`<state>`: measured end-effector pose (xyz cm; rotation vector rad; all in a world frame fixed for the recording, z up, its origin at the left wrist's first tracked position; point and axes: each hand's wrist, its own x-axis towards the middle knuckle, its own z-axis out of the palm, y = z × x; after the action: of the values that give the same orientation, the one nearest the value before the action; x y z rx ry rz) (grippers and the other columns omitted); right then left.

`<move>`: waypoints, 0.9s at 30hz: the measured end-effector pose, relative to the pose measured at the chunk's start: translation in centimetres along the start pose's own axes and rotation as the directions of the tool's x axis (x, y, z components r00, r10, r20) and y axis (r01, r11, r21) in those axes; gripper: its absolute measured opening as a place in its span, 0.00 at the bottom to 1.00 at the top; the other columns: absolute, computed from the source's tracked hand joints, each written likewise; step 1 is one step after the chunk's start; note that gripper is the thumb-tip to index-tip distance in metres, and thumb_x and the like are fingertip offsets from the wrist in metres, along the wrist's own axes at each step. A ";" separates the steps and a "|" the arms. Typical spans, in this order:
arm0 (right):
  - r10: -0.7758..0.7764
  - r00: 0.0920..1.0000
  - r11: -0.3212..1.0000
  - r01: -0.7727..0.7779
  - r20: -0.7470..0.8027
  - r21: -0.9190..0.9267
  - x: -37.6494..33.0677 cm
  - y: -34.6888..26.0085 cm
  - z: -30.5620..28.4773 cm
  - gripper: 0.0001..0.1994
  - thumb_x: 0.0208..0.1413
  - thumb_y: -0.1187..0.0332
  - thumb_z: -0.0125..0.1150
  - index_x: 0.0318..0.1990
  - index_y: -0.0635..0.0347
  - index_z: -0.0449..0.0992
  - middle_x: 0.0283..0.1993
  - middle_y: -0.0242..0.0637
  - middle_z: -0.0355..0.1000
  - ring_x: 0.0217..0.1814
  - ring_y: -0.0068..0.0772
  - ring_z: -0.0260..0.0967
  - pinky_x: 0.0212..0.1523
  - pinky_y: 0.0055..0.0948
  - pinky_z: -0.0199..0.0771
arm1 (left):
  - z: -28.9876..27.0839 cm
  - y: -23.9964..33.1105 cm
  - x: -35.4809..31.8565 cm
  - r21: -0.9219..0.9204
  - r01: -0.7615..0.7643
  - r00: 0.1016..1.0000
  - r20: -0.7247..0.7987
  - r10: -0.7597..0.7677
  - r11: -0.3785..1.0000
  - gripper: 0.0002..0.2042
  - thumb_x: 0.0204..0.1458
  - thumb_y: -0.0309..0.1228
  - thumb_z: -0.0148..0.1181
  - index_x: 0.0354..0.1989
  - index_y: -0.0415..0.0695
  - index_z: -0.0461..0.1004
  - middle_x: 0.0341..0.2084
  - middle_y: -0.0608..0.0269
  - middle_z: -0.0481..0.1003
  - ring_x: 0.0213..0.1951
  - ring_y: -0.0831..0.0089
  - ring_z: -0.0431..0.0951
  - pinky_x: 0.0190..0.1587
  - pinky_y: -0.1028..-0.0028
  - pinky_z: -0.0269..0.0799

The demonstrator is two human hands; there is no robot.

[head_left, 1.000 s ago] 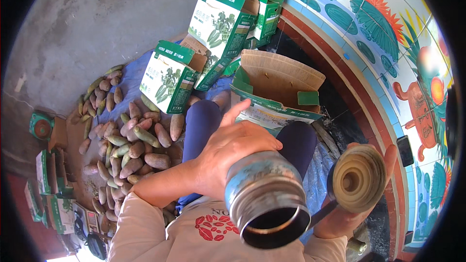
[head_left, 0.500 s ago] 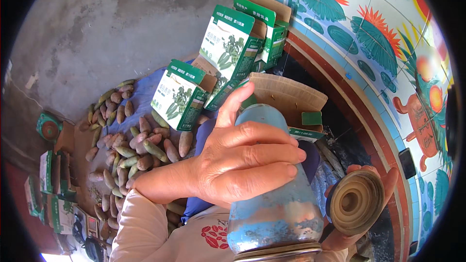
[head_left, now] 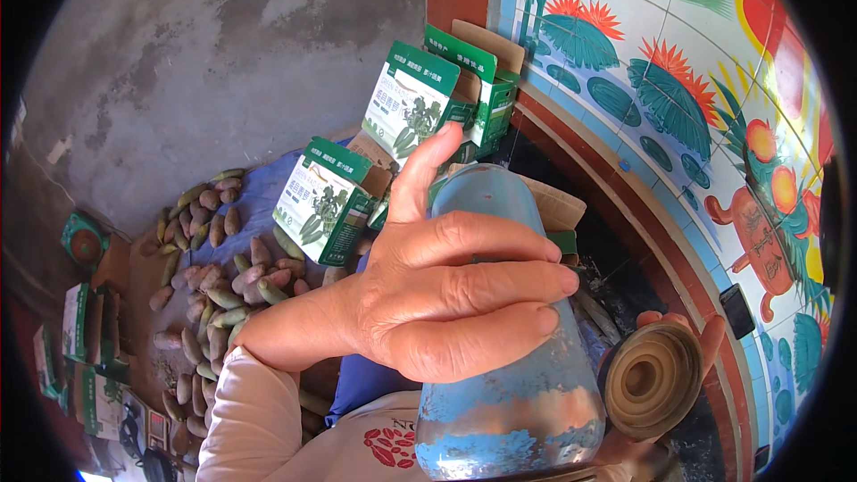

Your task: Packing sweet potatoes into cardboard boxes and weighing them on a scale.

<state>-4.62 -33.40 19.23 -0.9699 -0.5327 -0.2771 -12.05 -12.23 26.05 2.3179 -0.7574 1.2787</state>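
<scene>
One blue flask is now tilting mouth-away, the left hand gripping it, the right hand gripping a lid.

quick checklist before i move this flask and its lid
1. Left hand has the flask: ok, fingers lie across its side.
2. Lid off and held: ok, in the right hand, its inner side facing the camera.
3. Flask mouth in view: not ok, its opening is not visible at the lower edge.
4. Flask empty: cannot tell, inside hidden.
5. Vegetables apart from flask: ok, piled off to the left.
</scene>
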 end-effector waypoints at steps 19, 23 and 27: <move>-0.028 1.000 0.997 0.028 -0.005 0.077 -0.2 -0.1 0.0 0.26 0.57 0.65 0.51 0.64 0.46 0.54 0.48 0.44 0.67 0.50 0.42 0.69 0.40 0.32 0.81 | -1.3 -0.3 1.4 0.090 -0.076 0.996 -0.047 0.080 0.993 0.10 0.49 0.24 0.51 0.36 0.57 0.64 0.35 0.68 0.77 0.40 0.67 0.76 0.63 0.41 0.25; -0.096 0.981 0.984 0.067 0.171 0.166 0.3 0.2 0.7 0.24 0.56 0.65 0.54 0.61 0.47 0.58 0.49 0.44 0.66 0.50 0.42 0.68 0.46 0.33 0.78 | -1.8 -0.4 1.2 0.115 -0.075 0.996 -0.049 0.081 0.991 0.10 0.48 0.24 0.51 0.36 0.57 0.64 0.35 0.68 0.77 0.40 0.67 0.76 0.63 0.41 0.25; -0.141 0.955 0.964 0.073 0.261 0.255 0.9 0.2 0.3 0.21 0.55 0.64 0.57 0.56 0.53 0.62 0.50 0.46 0.63 0.52 0.43 0.65 0.51 0.33 0.73 | -1.6 -0.6 1.4 0.134 -0.139 0.983 -0.101 0.153 0.981 0.10 0.48 0.24 0.51 0.35 0.57 0.65 0.35 0.69 0.77 0.40 0.68 0.76 0.63 0.41 0.25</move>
<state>-3.92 -33.02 19.72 -0.7449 -0.8583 -0.1688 -12.12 -11.20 28.02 2.3012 -0.8453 1.5479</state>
